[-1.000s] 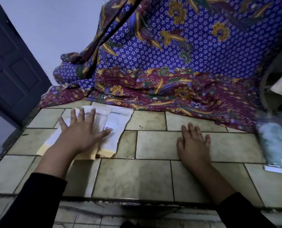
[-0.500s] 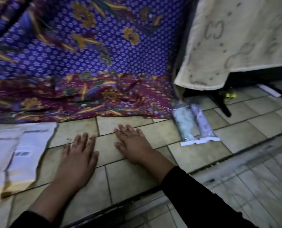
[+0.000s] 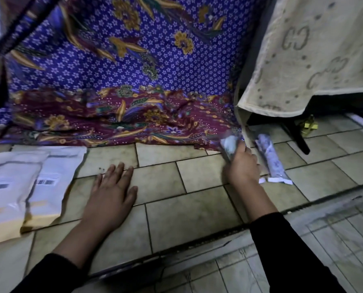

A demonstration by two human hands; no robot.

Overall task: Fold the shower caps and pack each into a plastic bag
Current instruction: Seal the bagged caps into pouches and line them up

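My right hand (image 3: 243, 166) grips a clear packet with a pale green shower cap (image 3: 229, 145) inside, at the right near the hem of the patterned cloth; the packet is blurred. A second packet holding a lilac shower cap (image 3: 270, 157) lies on the tiles just right of that hand. My left hand (image 3: 110, 195) rests flat on the tiled floor with fingers straight and spread. At the far left lie white plastic bags with barcode labels (image 3: 28, 187), overlapping each other.
A blue and maroon batik cloth (image 3: 123, 85) hangs at the back. A cream towel (image 3: 316, 60) drapes over a dark stand (image 3: 297, 136) at the right. A step edge (image 3: 197, 244) drops to lower tiles in front.
The view swung right, away from the white bags. My left hand came off the bags and now lies on the tiles. My right hand reached right and took hold of the green packet.
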